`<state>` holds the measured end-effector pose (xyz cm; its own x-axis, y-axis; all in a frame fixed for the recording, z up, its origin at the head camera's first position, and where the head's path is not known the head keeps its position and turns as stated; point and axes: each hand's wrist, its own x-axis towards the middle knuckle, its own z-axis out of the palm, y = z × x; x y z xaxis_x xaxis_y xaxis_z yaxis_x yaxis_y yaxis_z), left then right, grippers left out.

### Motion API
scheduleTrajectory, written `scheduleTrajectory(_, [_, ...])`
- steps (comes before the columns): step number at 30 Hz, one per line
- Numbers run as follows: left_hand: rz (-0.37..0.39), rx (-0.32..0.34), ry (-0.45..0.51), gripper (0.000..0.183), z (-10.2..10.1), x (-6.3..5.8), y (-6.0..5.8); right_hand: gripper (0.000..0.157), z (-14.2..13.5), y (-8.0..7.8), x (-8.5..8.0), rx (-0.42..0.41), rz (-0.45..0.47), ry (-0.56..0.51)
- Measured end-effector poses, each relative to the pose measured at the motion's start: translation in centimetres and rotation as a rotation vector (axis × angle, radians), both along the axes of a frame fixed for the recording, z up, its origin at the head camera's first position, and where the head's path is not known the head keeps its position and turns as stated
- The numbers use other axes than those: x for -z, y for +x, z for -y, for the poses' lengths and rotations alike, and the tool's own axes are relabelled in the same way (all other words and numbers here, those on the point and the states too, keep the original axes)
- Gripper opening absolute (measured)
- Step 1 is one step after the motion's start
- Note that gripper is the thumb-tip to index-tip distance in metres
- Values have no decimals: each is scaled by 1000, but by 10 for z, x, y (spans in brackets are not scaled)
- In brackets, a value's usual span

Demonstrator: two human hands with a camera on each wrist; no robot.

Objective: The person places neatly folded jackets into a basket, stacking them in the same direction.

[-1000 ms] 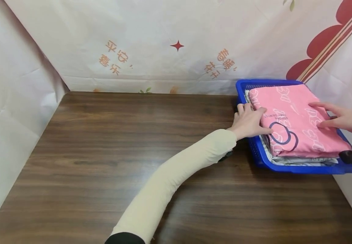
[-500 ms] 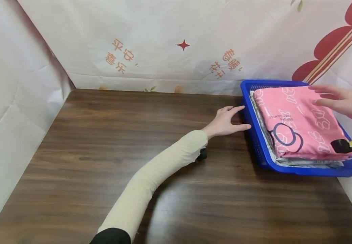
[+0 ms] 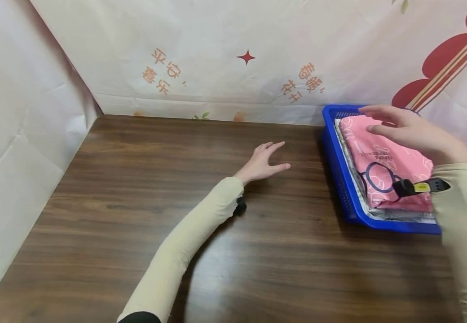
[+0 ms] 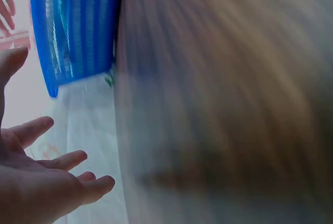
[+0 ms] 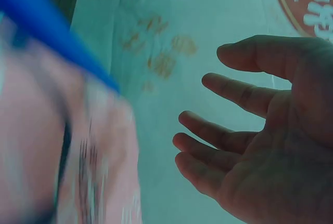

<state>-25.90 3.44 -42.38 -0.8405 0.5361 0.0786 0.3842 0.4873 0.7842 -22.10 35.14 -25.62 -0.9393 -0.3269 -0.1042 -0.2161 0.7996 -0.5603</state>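
A folded pink garment [image 3: 395, 157] with white outline prints and a dark ring design lies on top of greyish folded cloth [image 3: 405, 216] in a blue plastic basket [image 3: 344, 197]. My left hand [image 3: 261, 163] is over the table left of the basket, fingers spread and holding nothing; the left wrist view shows its thumb and fingers apart. Above the basket is my right hand [image 3: 413, 132], its fingers loosely extended with nothing in them. In the right wrist view the pink garment [image 5: 104, 151] appears blurred beside that hand. My right hand and sleeve cover the basket's right side.
The basket stands at the back right of a brown wood-grain table [image 3: 136, 202]. A printed white curtain [image 3: 201, 54] hangs along the back edge, and white cloth [image 3: 23, 112] hangs at the left. A small black camera [image 3: 409, 187] juts from my right wrist.
My left hand has left the pink garment and moved left over the table. My right hand has lifted off the garment and swung left above the basket. The garment stays in the basket.
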Motion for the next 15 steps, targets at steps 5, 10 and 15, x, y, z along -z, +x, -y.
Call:
scheduleTrajectory(5, [-38, -51, -2, 71, 24, 5, -8, 52, 41, -4, -3, -67, -1, -57])
scheduleTrajectory(10, [-177, -90, -89, 69, 45, 6, -16, 54, 74, -5, 0, -102, -11, -100])
scheduleTrajectory(15, [-280, -123, -231, 69, 64, 5, -20, 54, 96, -8, 12, -121, -77, -68])
